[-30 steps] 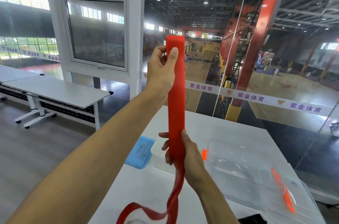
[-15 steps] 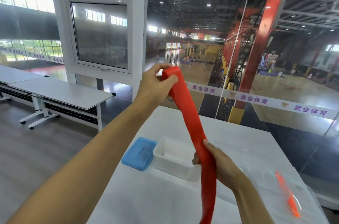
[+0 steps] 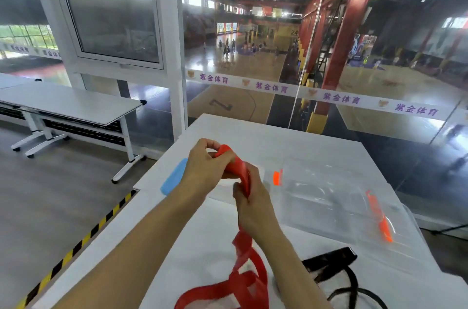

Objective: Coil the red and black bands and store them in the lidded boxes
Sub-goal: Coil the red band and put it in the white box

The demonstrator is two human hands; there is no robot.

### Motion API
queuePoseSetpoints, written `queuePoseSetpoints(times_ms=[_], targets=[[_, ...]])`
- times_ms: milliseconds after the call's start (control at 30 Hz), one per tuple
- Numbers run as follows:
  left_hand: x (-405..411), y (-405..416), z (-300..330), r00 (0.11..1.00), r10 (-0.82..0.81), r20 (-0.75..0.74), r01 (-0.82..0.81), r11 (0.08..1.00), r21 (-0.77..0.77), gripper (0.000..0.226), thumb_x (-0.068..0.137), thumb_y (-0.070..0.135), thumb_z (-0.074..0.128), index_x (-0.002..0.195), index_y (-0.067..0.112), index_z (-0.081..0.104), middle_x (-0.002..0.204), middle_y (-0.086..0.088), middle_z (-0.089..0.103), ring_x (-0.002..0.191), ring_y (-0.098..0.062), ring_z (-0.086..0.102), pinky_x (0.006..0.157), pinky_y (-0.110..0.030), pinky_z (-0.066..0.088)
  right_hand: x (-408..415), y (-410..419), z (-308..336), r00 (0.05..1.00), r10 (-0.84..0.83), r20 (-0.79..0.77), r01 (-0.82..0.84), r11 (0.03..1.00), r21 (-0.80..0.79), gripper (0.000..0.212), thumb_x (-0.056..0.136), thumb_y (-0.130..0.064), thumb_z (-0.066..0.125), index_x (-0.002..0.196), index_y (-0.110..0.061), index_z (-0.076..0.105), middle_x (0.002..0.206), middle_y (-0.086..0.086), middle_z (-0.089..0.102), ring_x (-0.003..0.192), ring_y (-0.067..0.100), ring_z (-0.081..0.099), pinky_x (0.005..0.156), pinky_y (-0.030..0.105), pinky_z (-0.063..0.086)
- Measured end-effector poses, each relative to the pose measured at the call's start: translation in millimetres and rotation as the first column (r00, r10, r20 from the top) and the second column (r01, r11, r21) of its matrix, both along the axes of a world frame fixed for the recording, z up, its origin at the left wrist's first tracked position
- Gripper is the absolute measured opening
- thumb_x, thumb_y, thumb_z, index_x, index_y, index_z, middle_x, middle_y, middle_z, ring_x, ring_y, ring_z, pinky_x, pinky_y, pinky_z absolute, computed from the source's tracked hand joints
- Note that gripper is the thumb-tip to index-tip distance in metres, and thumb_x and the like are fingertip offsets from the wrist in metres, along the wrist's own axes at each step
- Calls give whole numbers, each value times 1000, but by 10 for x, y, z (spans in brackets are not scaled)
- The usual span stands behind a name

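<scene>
My left hand (image 3: 207,169) pinches the top end of the red band (image 3: 247,275), folded over my fingers just above the white table (image 3: 291,136). My right hand (image 3: 250,197) grips the same band a little lower, close against the left hand. The rest of the red band hangs down and lies in loose loops on the table near me. The black band (image 3: 336,262) lies in a tangle at the lower right. A blue lid (image 3: 173,177) lies flat left of my hands, and the white box (image 3: 220,194) is mostly hidden behind them.
Clear plastic boxes or lids with orange clasps (image 3: 379,215) lie on the right half of the table. A glass wall stands just beyond the far edge. A long white table (image 3: 76,106) stands to the left, and yellow-black tape (image 3: 76,248) marks the floor.
Both hands have come down from head height to just above the table and drawn together. The band, stretched upright before, is now slack and folded at its top end.
</scene>
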State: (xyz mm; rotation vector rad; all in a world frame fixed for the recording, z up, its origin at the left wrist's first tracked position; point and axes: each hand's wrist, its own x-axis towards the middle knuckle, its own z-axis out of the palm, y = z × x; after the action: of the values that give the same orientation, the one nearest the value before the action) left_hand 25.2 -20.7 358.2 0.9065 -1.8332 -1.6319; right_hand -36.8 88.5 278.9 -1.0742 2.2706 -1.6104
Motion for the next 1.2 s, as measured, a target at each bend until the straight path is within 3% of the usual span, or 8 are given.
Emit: queuePoseSetpoints(times_ms=[100, 233, 467, 600, 833, 900, 1067, 1200], targets=[[128, 17, -216, 999, -50, 7, 50, 995, 89, 23, 91, 4, 66, 110, 16, 59, 98, -10, 68, 86, -26, 74, 83, -45, 64, -19, 128, -223, 987, -73, 140, 79, 996, -41, 25, 102, -9, 53, 109, -32, 57, 80, -8, 59, 70, 22, 57, 74, 46, 57], [320, -13, -509, 959, -278, 55, 281, 958, -49, 27, 97, -3, 53, 111, 11, 71, 105, -6, 67, 93, -25, 72, 77, -37, 65, -108, 290, -311, 991, 25, 129, -33, 998, 60, 18, 99, -8, 56, 95, -23, 65, 68, -14, 54, 61, 6, 44, 61, 22, 39], [474, -117, -665, 756, -453, 473, 601, 767, -226, 37, 108, 25, 32, 115, 30, 68, 105, 10, 71, 101, -7, 65, 96, -26, 52, -221, 333, -166, 978, 157, 134, -201, 876, 439, 14, 95, -21, 63, 89, -15, 74, 71, -2, 62, 59, 8, 49, 59, 23, 39], [486, -47, -700, 697, -530, 483, 656, 743, -133, 43, 99, 63, 41, 108, 28, 66, 94, 1, 72, 83, -17, 69, 84, -33, 58, -233, 339, -83, 965, 208, 160, -260, 837, 481, 10, 91, -22, 72, 82, -20, 67, 69, -8, 58, 62, 9, 50, 62, 25, 39], [521, -1, -796, 508, -548, 665, 803, 581, -133, 28, 83, 52, 74, 98, 30, 64, 84, 9, 63, 74, -12, 58, 69, -27, 47, -272, 532, 28, 885, 329, 328, -463, 691, 555, 15, 89, -29, 79, 101, -24, 71, 73, -16, 64, 59, -1, 52, 64, 20, 40], [495, 7, -792, 543, -542, 642, 782, 605, -150, 9, 94, 39, 63, 96, 29, 63, 86, 6, 67, 79, -17, 61, 72, -31, 49, -298, 558, 15, 881, 333, 337, -469, 705, 531, 10, 91, -28, 77, 96, -22, 71, 77, -12, 65, 60, 6, 51, 65, 23, 44], [468, 22, -814, 682, -524, 510, 666, 734, -135, 8, 101, 29, 49, 97, 26, 56, 82, 0, 56, 68, -16, 48, 66, -33, 43, -350, 670, -115, 916, 273, 296, -384, 811, 442, 7, 92, -24, 74, 95, -24, 68, 67, -8, 52, 61, 12, 45, 67, 32, 42], [418, 87, -905, 900, -419, 118, 413, 908, 71, 12, 98, 12, 44, 90, 14, 53, 73, -2, 43, 58, -18, 41, 59, -33, 41, -186, 632, -268, 940, 213, 265, -280, 927, 248, 25, 97, -23, 71, 114, -38, 61, 75, -6, 55, 66, 7, 51, 76, 35, 51]])
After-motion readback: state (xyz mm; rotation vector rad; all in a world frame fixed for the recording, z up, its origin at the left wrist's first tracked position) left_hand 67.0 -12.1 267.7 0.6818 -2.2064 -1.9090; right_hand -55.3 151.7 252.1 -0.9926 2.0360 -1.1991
